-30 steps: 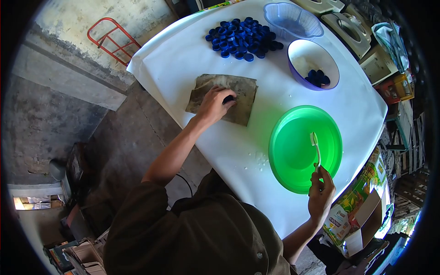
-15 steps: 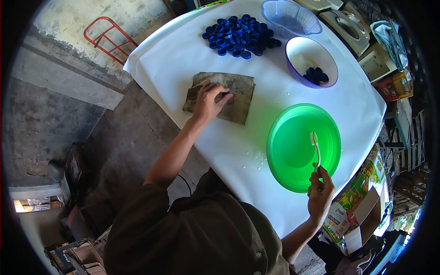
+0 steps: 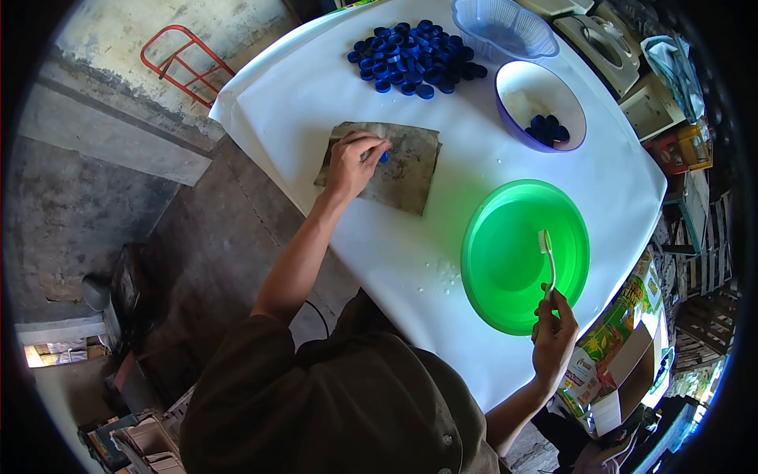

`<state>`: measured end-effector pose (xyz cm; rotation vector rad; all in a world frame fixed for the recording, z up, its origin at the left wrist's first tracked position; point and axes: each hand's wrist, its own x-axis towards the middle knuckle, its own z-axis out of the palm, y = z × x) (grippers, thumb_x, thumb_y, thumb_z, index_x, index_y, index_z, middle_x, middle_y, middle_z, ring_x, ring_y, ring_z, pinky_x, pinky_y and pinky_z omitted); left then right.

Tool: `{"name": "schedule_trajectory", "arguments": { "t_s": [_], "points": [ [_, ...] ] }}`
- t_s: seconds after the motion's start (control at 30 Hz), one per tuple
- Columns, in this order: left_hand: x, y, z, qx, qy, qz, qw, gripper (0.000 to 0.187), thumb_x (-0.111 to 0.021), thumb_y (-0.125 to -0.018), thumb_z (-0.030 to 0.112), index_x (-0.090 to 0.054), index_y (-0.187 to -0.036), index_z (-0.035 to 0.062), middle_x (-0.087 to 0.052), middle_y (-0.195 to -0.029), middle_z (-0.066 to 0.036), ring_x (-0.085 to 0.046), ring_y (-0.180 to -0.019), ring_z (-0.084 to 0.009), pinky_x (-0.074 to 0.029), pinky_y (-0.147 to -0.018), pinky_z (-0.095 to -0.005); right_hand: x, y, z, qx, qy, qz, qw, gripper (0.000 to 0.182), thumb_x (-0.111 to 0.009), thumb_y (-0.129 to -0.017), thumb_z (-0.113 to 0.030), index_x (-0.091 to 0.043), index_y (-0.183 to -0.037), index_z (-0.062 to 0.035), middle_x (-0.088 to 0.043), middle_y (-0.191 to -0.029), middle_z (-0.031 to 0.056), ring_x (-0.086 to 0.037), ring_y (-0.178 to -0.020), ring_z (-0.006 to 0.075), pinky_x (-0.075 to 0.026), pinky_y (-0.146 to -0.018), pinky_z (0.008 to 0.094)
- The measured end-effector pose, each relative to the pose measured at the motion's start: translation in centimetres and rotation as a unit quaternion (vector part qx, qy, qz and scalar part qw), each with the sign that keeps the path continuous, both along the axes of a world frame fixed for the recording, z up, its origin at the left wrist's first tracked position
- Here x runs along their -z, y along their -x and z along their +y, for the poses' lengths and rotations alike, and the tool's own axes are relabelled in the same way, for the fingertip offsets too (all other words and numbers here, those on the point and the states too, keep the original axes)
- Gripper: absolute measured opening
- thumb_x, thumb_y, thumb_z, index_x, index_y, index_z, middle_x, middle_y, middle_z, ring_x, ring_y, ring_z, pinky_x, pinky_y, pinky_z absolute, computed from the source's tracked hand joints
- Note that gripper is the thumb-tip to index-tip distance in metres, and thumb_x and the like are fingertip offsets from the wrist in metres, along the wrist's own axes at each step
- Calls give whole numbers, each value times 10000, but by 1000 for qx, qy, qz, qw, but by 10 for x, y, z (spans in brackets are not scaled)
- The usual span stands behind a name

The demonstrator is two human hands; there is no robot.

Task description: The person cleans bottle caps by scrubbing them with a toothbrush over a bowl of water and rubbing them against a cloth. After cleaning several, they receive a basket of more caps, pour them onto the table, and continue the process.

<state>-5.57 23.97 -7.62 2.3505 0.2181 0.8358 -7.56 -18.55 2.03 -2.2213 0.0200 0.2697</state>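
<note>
My left hand [image 3: 355,163] is over a worn grey-brown cloth [image 3: 407,174], its fingers pinched on a small blue cap [image 3: 384,157]. My right hand [image 3: 553,332] grips a white toothbrush [image 3: 549,265], bristles up, over the near edge of a green basin [image 3: 474,268]. At the far side of the white table lies a heap of blue caps [image 3: 407,59]. A purple-rimmed white bowl [image 3: 541,81] holds several blue caps and something whitish. Behind that bowl stands a clear bluish plastic basket [image 3: 505,35].
Water drops dot the white table [image 3: 395,253] beside the basin. A red metal frame [image 3: 189,63] leans by the wall at the left. Past the right edge are an open cardboard box [image 3: 624,379], colourful packages and a red crate [image 3: 671,154].
My left hand has shifted slightly left and up over the cloth, and more of the blue cap shows. My right hand and the toothbrush look nearly unchanged.
</note>
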Motion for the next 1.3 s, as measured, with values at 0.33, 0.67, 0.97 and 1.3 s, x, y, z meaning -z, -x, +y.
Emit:
{"name": "schedule_trajectory", "arguments": {
  "t_s": [0.33, 0.67, 0.97, 1.3],
  "points": [
    [-5, -8, 3, -139, -139, 110, 974, 194, -732, -898, 306, -798, -949, 131, -641, -1195, -46, -471, -1113, -286, -389, -973, -433, 3, -1, 0, -11, -2, -11, 1000, 304, -598, -964, -103, -639, -1192, 94, -703, -882, 160, -653, -741, 181, -497, -633, 324],
    [-8, -3, -1, -108, -146, 84, 980, 132, -758, -875, 236, -805, -971, 158, -695, -1192, -28, -519, -1192, -245, -379, -976, -429, 0, 3, -1, 6, -24, 1, 1000, 310, -596, -971, -112, -636, -1203, 89, -676, -794, 119, -555, -606, 107, -428, -522, 277],
    [6, 50, -51, 23, -100, -11, 995, 153, -766, -838, 75, -762, -982, 24, -714, -1155, -80, -616, -1193, -253, -449, -1028, -435, -4, 2, 1, 2, -48, 8, 999, 332, -607, -978, -143, -631, -1218, 85, -656, -755, 92, -481, -522, 74, -372, -466, 255],
    [2, 17, -21, -34, -177, 7, 984, 228, -760, -847, 166, -762, -1065, 97, -717, -1175, -20, -554, -1133, -231, -406, -919, -409, 0, 3, -1, 4, -57, 1, 998, 317, -613, -974, -133, -636, -1206, 81, -657, -754, 89, -476, -518, 74, -369, -469, 255]
  ]
}}
